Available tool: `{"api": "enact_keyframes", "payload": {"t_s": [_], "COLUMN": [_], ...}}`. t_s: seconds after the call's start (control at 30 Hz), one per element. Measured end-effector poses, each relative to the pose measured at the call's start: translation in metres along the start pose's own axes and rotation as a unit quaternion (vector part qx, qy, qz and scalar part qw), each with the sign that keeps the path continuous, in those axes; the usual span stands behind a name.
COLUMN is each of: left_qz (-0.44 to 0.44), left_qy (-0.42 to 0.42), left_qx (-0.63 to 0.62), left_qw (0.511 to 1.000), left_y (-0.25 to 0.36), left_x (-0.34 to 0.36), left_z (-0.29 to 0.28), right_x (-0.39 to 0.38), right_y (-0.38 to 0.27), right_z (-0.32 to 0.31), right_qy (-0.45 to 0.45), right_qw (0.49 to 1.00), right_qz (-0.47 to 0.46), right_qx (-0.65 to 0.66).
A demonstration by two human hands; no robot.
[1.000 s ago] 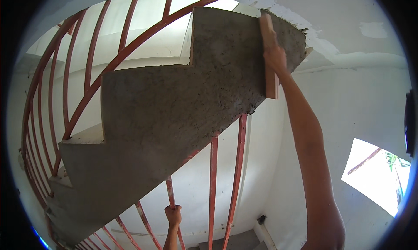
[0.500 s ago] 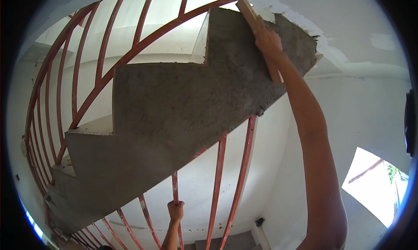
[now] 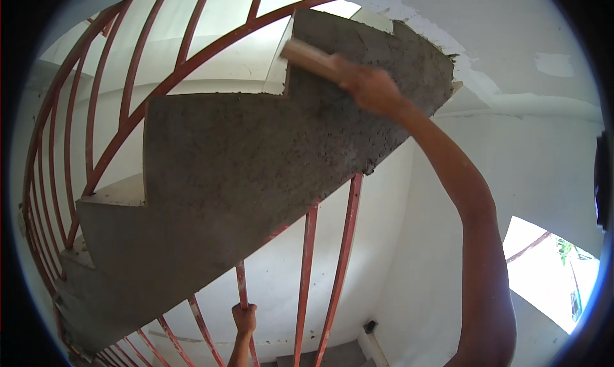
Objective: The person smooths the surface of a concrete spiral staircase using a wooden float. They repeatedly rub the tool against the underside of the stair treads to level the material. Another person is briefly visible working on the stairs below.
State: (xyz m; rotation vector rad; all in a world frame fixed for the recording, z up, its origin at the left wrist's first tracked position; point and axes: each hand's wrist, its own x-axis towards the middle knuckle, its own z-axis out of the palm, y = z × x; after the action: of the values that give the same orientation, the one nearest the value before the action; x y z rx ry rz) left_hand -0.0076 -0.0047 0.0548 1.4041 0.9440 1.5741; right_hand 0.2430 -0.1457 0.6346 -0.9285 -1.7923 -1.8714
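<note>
The side of a staircase [image 3: 211, 169], coated in wet-looking grey mortar with a stepped upper edge, fills the middle of the head view. Against its upper part, my right hand [image 3: 374, 91] is closed round a wooden float [image 3: 312, 60]. The float slants up to the left, its far end beside the upright edge of a step. Below the stair's sloping underside, my left hand [image 3: 244, 318] grips a red metal baluster [image 3: 241, 282]. The mortar looks rougher below my right hand, toward the lower edge.
A red curved handrail [image 3: 176, 79] with several bars rises behind the steps at left. More red bars [image 3: 306, 284] stand below the slope. White walls [image 3: 460, 156] surround the stair, with a bright window opening [image 3: 547, 265] at lower right. Grey steps [image 3: 339, 354] show at the bottom.
My right hand has swung the wooden float left and down across the mortar, turning it from steep to flatter. My left hand still holds the baluster. The whole view has shifted slightly.
</note>
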Motion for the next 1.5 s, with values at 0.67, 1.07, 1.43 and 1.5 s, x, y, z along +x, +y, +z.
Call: {"api": "enact_keyframes", "payload": {"t_s": [0.67,1.07,1.43,1.5], "left_qz": [-0.018,0.006,-0.003,0.003], "left_qy": [0.003,0.001,-0.004,-0.002], "left_qx": [-0.024,0.005,-0.007,-0.005], "left_qw": [1.000,1.000,1.000,1.000], "left_y": [0.017,0.001,0.001,0.000], "left_x": [-0.010,-0.005,-0.004,0.001], "left_z": [0.008,0.007,0.001,-0.004], "right_x": [0.020,-0.012,0.067,0.052], "right_y": [-0.009,0.050,-0.020,-0.025], "right_z": [-0.005,-0.013,0.014,0.000], "right_qy": [-0.079,0.023,-0.028,-0.036], "right_qw": [0.989,0.904,0.917,0.909], "right_qz": [0.121,0.428,0.398,0.412], "right_qx": [-0.030,-0.016,0.020,0.040]}}
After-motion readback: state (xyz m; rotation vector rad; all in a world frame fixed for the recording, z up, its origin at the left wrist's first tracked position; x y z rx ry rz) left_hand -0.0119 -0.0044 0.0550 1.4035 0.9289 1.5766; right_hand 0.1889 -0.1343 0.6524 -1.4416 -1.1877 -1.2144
